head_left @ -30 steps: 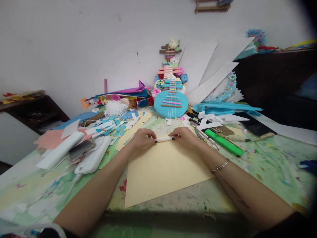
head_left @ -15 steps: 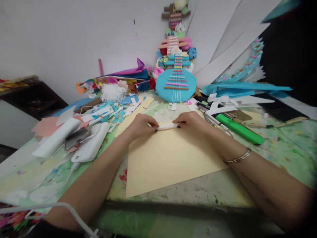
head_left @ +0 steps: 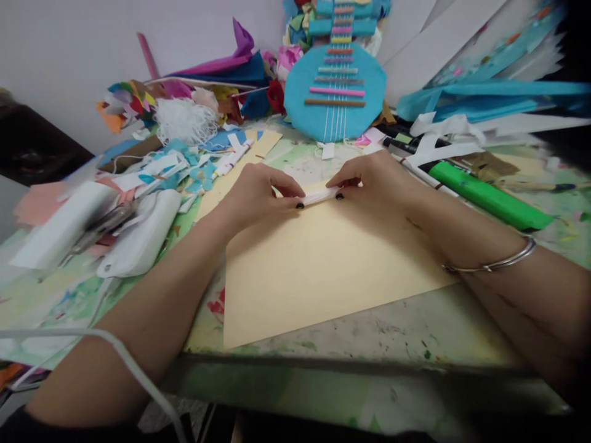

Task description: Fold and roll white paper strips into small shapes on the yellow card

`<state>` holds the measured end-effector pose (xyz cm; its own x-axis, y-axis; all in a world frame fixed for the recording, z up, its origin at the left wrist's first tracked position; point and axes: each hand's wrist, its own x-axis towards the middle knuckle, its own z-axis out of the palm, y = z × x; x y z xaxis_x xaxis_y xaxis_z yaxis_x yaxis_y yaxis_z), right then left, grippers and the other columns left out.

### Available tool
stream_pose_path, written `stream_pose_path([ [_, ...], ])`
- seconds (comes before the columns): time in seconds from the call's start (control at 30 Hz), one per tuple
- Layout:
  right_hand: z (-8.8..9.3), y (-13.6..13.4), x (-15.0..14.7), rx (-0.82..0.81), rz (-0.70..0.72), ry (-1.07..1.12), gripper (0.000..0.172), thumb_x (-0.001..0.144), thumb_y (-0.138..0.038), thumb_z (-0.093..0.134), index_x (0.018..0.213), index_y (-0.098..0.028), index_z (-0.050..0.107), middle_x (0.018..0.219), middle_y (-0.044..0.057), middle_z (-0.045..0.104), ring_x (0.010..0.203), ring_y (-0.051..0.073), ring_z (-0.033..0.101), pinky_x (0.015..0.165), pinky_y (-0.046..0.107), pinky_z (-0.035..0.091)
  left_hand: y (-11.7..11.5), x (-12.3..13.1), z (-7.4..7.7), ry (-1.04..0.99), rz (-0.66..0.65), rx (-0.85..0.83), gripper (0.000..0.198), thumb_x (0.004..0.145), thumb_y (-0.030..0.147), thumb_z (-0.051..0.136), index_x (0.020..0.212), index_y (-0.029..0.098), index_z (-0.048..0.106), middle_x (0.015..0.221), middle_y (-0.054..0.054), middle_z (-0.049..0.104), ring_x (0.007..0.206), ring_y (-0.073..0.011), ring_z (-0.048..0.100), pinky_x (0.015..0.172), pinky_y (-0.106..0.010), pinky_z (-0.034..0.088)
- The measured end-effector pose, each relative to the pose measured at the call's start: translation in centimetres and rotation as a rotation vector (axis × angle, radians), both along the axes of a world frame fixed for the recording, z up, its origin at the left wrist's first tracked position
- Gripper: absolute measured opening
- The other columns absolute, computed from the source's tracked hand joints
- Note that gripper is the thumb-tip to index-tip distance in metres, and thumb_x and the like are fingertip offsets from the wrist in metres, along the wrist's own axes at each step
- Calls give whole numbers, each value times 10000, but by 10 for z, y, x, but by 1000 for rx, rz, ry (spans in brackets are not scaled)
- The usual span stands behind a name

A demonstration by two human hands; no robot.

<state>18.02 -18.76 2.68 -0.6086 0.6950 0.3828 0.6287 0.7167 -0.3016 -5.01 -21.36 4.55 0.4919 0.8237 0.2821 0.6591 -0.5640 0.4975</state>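
Between my two hands lies a slim white paper roll, close to the far edge of a cream paper sheet. Thumb and fingers of my left hand are closed on the roll's left end. Its right end sits in a pinch of my right hand, whose wrist wears a silver bangle. The fingertips hide both ends of the roll. The sheet lies flat on the paint-stained table, its near corner close to the table's front edge.
A blue paper lute leans at the back. Left are paper scraps, white string, a white glue gun or power strip and its cable. A green packet and pens lie right of my right hand.
The view has come closer and tilted down, so the lute and clutter look larger and higher. Both hands still hold the white roll at the sheet's far edge.
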Motion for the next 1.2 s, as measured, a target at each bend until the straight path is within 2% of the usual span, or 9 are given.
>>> stream_pose_path([
  [0.27, -1, 1, 0, -12, -53, -9, 223, 682, -75, 627, 837, -201, 726, 735, -2, 685, 662, 135, 609, 630, 243, 450, 2, 4, -8, -22, 44, -23, 168, 700, 225, 640, 836, 167, 719, 724, -19, 691, 689, -133, 616, 665, -240, 467],
  [0.43, -2, -2, -1, -21, -59, 46, 246, 681, -68, 572, 830, -186, 729, 745, -3, 697, 659, 125, 604, 605, 220, 434, 3, 4, -10, -95, 54, 3, 190, 671, 221, 648, 825, 141, 725, 728, -35, 702, 641, -133, 625, 615, -231, 490],
  [0.63, -5, 1, -1, -80, -72, 105, 258, 694, -73, 547, 825, -187, 737, 785, 13, 706, 688, 127, 604, 630, 220, 431, 3, 5, -8, -122, -13, -18, 153, 699, 229, 617, 765, 147, 730, 718, -44, 703, 643, -135, 631, 627, -230, 503],
  [0.77, -6, 3, -1, -108, -66, 103, 291, 693, -50, 533, 844, -188, 739, 796, 20, 708, 696, 127, 606, 637, 221, 421, 2, 3, -3, -104, -137, -29, 130, 695, 251, 648, 766, 176, 726, 842, -57, 702, 752, -151, 644, 670, -225, 509],
  [0.87, -5, 1, -1, -141, -82, 118, 295, 689, -31, 528, 827, -185, 739, 794, 23, 710, 694, 128, 605, 641, 221, 417, 2, -1, 1, -30, -197, 31, 98, 659, 255, 689, 724, 185, 714, 952, -65, 680, 843, -171, 633, 743, -245, 505],
  [0.93, -4, 1, -1, -157, -95, 136, 287, 690, -32, 533, 818, -187, 737, 785, 20, 710, 688, 127, 603, 637, 220, 417, 3, -4, 1, 19, -204, 74, 64, 666, 235, 677, 694, 184, 703, 960, -67, 673, 843, -171, 628, 749, -252, 501],
  [1.07, -5, 2, 0, -164, -88, 148, 281, 695, -37, 537, 822, -192, 735, 794, 17, 712, 699, 132, 607, 645, 220, 420, 5, -7, -1, 44, -200, 106, 72, 694, 170, 610, 684, 173, 682, 913, -64, 673, 780, -145, 623, 648, -211, 491],
  [1.2, -5, 2, 0, -191, -100, 141, 288, 694, -37, 537, 842, -192, 731, 815, 24, 713, 710, 141, 611, 661, 228, 430, 6, -7, -4, 45, -181, 109, 106, 693, 144, 572, 688, 171, 674, 830, -47, 682, 742, -137, 617, 675, -222, 489],
])
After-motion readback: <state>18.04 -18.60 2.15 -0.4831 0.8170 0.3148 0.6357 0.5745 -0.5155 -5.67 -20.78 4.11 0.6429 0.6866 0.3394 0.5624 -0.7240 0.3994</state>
